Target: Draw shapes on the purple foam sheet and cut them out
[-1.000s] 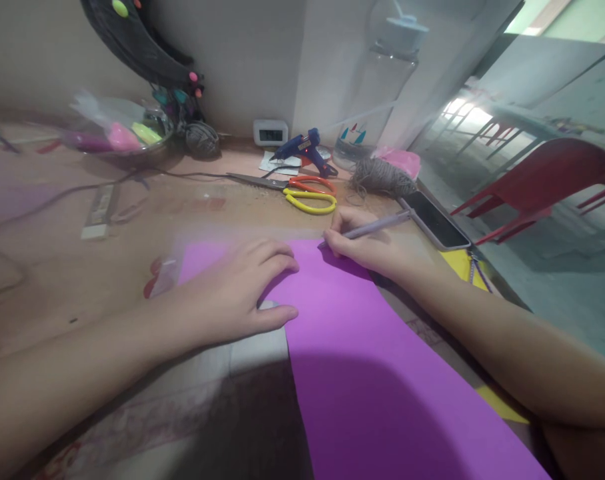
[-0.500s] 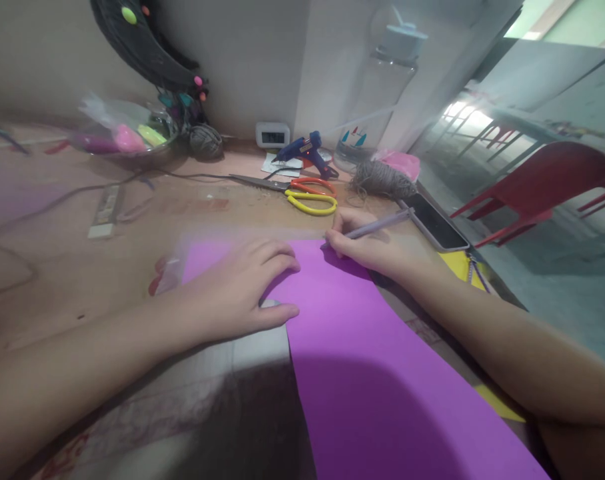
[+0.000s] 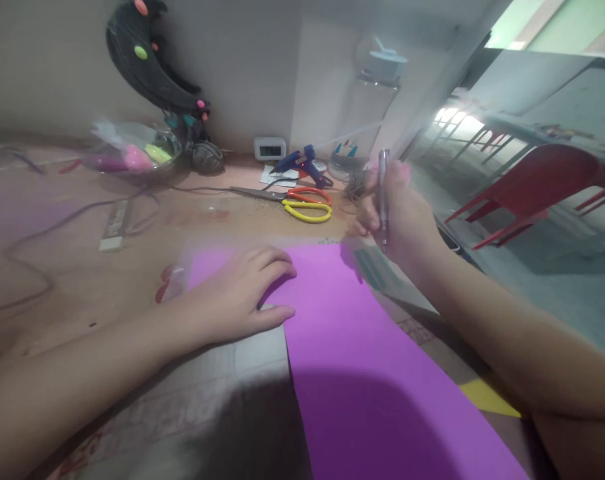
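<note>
Purple sheet (image 3: 352,320) lies on the table (image 3: 107,280), inboard of its right edge; left grip (image 3: 242,287) rests on it, spread. Right grip (image 3: 405,217) pinches a pen (image 3: 383,193), clear of the sheet. Sheet's likely light, floppy, easily creased: take opposite edges. Pen looks stiff, maybe slick; hold mid-barrel.

The bare left forearm (image 3: 102,360) slants in from the lower left, and the left hand (image 3: 237,290) lies palm down, fingers (image 3: 270,260) together and gently bent, thumb (image 3: 276,317) stretched apart from them. The bare right forearm (image 3: 512,333) reaches in from the lower right; the right hand (image 3: 405,210) is raised, its fingers (image 3: 367,212) curled in a grip.
</note>
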Motion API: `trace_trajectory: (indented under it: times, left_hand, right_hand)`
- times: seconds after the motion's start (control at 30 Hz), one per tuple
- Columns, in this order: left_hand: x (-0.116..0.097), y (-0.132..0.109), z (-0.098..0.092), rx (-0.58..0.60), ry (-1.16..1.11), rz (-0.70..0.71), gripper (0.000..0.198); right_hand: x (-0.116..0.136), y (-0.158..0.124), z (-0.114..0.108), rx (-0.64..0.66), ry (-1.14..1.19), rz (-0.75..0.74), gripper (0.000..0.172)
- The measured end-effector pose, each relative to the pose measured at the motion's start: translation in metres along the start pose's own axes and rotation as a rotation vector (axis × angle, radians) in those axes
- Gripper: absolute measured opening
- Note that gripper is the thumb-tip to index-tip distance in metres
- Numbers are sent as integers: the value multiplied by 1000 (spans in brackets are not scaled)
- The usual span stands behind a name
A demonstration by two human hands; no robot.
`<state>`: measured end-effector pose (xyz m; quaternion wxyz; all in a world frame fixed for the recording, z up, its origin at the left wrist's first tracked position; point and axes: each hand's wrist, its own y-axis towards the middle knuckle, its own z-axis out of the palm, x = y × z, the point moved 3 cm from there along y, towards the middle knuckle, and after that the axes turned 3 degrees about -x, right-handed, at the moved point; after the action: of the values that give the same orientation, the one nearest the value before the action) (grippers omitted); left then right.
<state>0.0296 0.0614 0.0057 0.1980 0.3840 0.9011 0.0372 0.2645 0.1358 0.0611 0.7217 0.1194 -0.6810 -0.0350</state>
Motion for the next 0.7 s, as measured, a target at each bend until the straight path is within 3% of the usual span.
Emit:
trace_trajectory:
  times: [0.17,0.3,0.4,0.7]
  left_hand:
    - [1,-2,1,1,-4,-18,50]
    - [3,-4,2,8,5,-22,49]
    - [4,-4,1,8,13,-5,49]
    - [-8,-3,-1,17,134,132,51]
  right_hand:
    - [27,3,-6,-63,-55,-105,22]
    - [43,5,-9,-20,-103,-116,41]
    - [53,-8,-2,76,-75,-77,55]
    - [70,-59,48,311,44,-39,62]
